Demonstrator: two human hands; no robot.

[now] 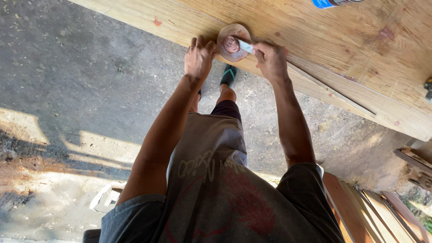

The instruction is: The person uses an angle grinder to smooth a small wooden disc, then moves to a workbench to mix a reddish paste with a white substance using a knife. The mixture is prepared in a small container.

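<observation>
A small round lid or dish point(233, 42) holding brownish-pink putty sits at the near edge of a large light wooden panel point(342, 49). My left hand point(199, 57) rests on the panel's edge, its fingers against the dish's left side. My right hand point(270, 58) grips a small putty knife point(245, 46) whose pale blade lies in the putty. Both arms reach forward over my grey shirt.
A blue can point(330, 3) stands at the panel's far top edge. A dark tool point(428, 88) pokes in at the right edge. Stacked wooden boards point(382, 211) lie at lower right. Below is rough concrete floor point(81, 90), with my sandalled foot point(228, 75) under the panel.
</observation>
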